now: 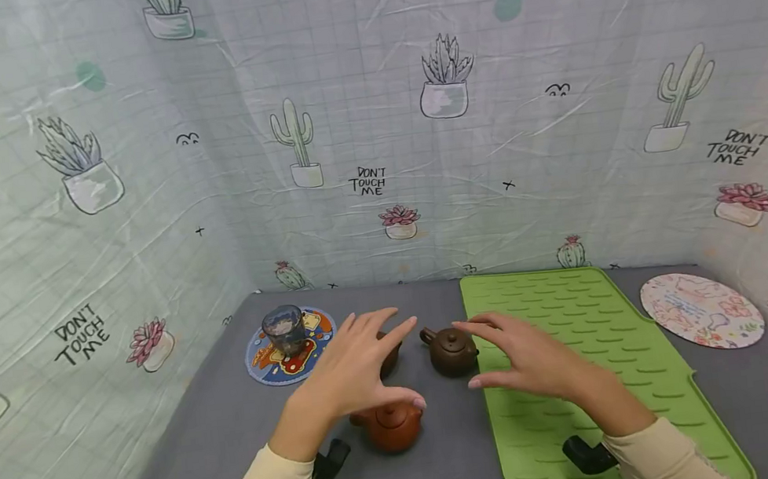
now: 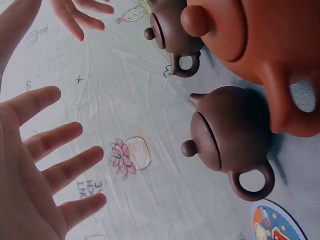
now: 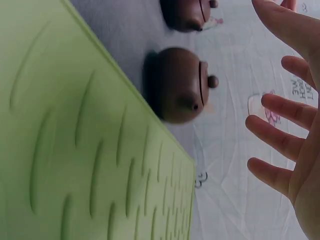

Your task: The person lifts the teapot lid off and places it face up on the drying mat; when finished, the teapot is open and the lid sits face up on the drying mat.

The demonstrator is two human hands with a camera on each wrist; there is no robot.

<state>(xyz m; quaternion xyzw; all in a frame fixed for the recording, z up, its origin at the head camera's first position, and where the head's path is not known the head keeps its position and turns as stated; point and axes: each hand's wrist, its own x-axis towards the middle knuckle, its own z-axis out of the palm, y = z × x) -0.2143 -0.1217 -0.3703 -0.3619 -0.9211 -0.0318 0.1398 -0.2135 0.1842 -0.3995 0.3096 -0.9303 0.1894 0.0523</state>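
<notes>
My left hand (image 1: 356, 365), fingers spread and holding nothing, hovers over a reddish-orange clay teapot (image 1: 395, 430) and partly covers a brown teapot (image 1: 390, 363) behind it. In the left wrist view that brown teapot (image 2: 232, 132) shows its round lid knob, short spout and loop handle. A second brown teapot (image 1: 452, 352) stands farther right, beside the edge of a green mat. Near it in the head view is my right hand (image 1: 528, 353), its fingers and thumb apart with nothing between them. The right wrist view shows this teapot (image 3: 175, 85) apart from the fingers.
At the back left, a dark clear glass (image 1: 284, 330) stands on a colourful round coaster (image 1: 261, 368). The ridged green mat (image 1: 576, 304) covers the right part of the grey table (image 1: 453, 469). A pale patterned round coaster (image 1: 703, 311) lies farther right. Printed sheeting hangs around the table.
</notes>
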